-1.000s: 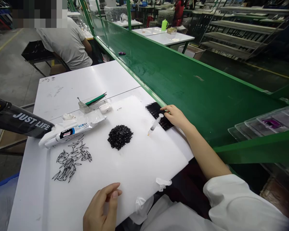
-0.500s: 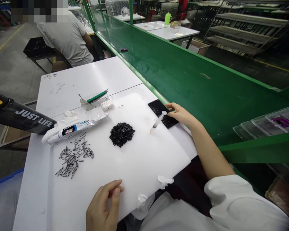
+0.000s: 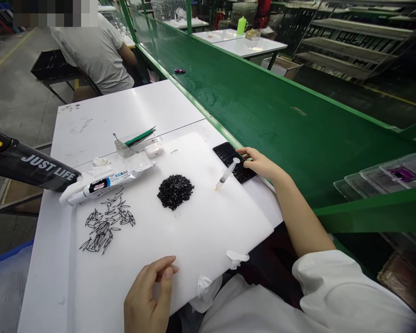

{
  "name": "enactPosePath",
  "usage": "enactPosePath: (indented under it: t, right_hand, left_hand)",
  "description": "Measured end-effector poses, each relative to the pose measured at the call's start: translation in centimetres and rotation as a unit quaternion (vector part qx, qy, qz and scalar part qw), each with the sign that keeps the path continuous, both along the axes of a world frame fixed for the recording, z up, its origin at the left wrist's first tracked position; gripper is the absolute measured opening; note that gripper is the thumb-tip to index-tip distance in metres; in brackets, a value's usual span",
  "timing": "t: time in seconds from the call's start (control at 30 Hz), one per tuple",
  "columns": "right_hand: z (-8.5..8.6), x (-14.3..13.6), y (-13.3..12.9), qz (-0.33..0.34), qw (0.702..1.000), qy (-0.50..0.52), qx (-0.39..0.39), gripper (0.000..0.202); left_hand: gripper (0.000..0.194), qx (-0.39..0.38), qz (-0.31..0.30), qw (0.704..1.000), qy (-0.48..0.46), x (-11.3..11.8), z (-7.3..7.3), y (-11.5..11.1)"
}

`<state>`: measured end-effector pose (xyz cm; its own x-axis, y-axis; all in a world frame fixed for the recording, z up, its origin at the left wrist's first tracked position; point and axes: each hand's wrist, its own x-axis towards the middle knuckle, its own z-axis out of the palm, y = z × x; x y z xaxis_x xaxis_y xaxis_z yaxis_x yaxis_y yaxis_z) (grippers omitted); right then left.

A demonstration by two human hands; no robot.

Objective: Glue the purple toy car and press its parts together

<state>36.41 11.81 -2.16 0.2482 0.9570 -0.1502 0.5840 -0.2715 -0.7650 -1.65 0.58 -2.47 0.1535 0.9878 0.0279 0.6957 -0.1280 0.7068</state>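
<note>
White table [image 3: 125,106] beside green conveyor [image 3: 263,106]; left grip [image 3: 149,293] half-open, empty; right grip [image 3: 260,164] loosely parted at phone [image 3: 224,151]

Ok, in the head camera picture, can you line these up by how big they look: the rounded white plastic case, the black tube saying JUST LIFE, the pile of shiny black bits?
Largest to smallest:
1. Black tube, partly out of view
2. Pile of shiny black bits
3. Rounded white plastic case

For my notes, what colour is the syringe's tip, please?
The tip is yellowish orange, best in the head view.
</note>
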Motion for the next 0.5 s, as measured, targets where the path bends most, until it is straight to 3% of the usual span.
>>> enactPosePath:
  t: [0.33, 0.5]
  right_hand:
    - [-1.1, 0.2, 0.8, -0.048, 0.998, -0.020, 0.022, 0.045]
    - [-1.0, 0.2, 0.5, -0.033, 0.999, -0.016, 0.020, 0.057]
  left_hand:
    - [0.032, -0.024, 0.035, 0.999, -0.025, 0.5, 0.4, -0.4]
    - [0.034, -0.031, 0.052, 0.997, -0.045, 1.0, 0.5, -0.7]
